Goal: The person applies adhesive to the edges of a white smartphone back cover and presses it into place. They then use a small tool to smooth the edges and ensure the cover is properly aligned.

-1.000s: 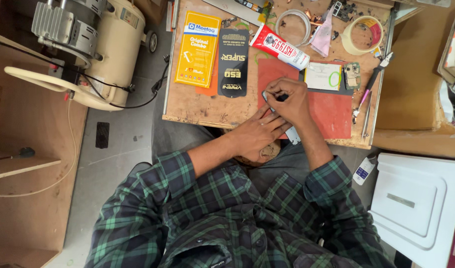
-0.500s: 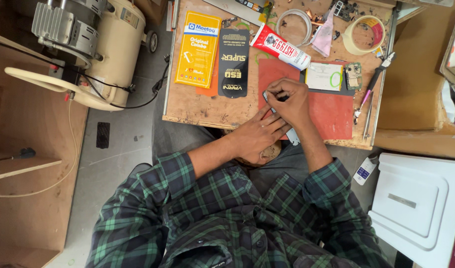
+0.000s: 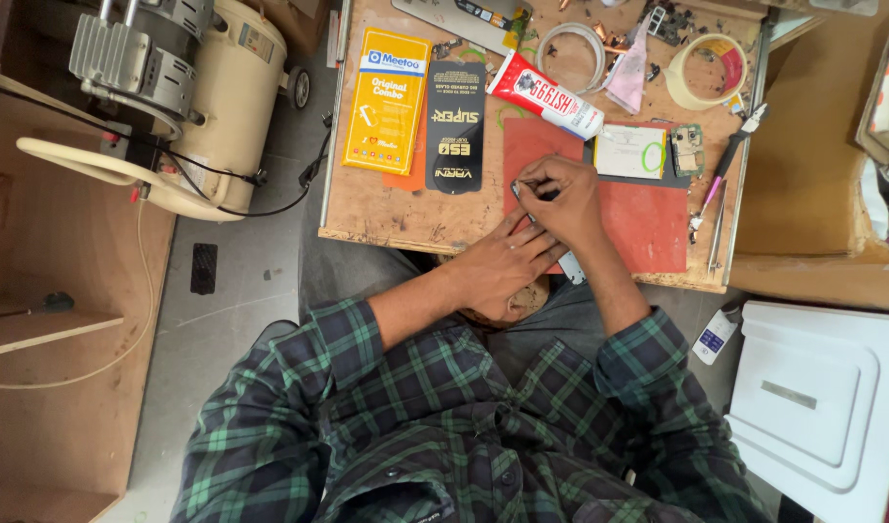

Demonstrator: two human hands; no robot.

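Just beyond the right hand (image 3: pixel 561 199), yellow (image 3: pixel 386 102) and black (image 3: pixel 456 126) packets.

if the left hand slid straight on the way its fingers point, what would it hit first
The left hand points up and to the right, and its fingertips already touch the right hand on the red mat. It would likely meet that hand first.

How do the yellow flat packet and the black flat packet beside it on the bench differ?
The yellow flat packet is wider and bright with a blue band; the black flat packet is narrower, dark, with pale print. The yellow one lies farther from the hands, the black one nearer the red mat. Both lie flat, side by side.
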